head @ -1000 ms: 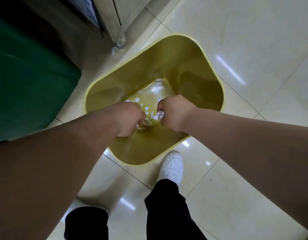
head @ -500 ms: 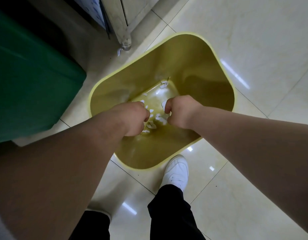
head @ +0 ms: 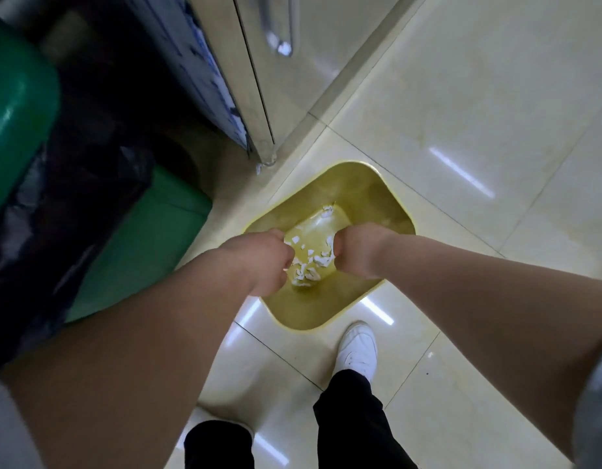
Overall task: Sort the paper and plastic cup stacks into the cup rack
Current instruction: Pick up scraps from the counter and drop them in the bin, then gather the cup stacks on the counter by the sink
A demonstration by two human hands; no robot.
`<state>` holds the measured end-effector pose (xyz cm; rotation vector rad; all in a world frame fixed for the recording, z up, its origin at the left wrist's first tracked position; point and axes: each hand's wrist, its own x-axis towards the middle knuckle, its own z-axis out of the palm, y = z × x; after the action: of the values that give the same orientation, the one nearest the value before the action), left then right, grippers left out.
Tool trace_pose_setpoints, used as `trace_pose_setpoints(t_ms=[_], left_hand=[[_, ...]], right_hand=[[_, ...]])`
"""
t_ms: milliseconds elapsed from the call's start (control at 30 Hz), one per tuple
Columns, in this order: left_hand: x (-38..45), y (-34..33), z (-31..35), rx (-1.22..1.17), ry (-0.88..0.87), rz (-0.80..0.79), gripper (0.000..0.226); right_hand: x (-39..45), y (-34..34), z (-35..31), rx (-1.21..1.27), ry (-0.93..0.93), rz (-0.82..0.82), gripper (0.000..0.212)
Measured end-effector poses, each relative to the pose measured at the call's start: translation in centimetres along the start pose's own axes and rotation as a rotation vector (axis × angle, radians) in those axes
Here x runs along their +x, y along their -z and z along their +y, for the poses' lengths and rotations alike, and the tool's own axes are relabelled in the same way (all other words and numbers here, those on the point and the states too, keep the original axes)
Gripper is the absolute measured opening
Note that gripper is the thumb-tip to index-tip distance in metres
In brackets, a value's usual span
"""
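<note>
No cups and no cup rack are in view. Both my arms reach down over a yellow plastic bin (head: 391,201) standing on the tiled floor. My left hand (head: 259,262) is closed in a fist over the bin's left side. Over its right side, a short gap away, my right hand (head: 357,252) is also closed in a fist. Both palms face down, so I see nothing held in them. Several white paper scraps (head: 308,265) lie on the bin's bottom between the two fists.
A green bin (head: 140,252) with a black bag (head: 73,204) stands at the left, and a second green shape (head: 15,106) is behind it. A metal cabinet (head: 259,79) on a leg stands beyond the yellow bin. My white shoe (head: 359,350) is just in front of the bin.
The view has pulled back and up, so the yellow bin looks smaller and the cabinet and green bins show more. My fists have moved slightly apart and stay closed.
</note>
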<state>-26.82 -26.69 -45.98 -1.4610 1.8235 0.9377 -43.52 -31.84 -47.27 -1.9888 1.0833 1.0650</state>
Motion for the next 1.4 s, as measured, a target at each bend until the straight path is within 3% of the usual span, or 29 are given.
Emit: trace_pose_setpoints(t_ms=[167,267,500,667,1000,1300,1400], left_hand=[[-8.5,4.8,-0.5,-0.077,0.011,0.073,0.030],[-14.4,7.8,-0.2,-0.076,0.007,0.092,0.031],[-29.9,12.9,1.0,0.035,-0.079,0.127,0.033],[-39.3,14.7,1.0,0.042,-0.084,0.261,0.034],[-51.7,13.5,-2.8,0.070,0.026,0.412,0.028],[-60.5,8.7,-8.6,-0.126,0.230,0.571,0.027],[-63.1,6.2,-10.3,-0.196,0.308,0.647,0.036]], right_hand=[[-8.3,4.7,-3.3,-0.046,0.070,0.052,0.015],[-13.5,7.5,-5.5,-0.024,0.113,0.107,0.029],[-26.1,13.4,-10.7,-0.305,0.230,0.236,0.026],[-33.9,16.2,-13.8,-0.493,0.292,0.262,0.032],[-43.4,20.6,-23.3,-0.613,0.440,0.382,0.029],[-46.3,22.5,-35.4,-0.767,0.618,0.401,0.031],[-46.3,22.1,-39.7,-0.776,0.688,0.416,0.035]])
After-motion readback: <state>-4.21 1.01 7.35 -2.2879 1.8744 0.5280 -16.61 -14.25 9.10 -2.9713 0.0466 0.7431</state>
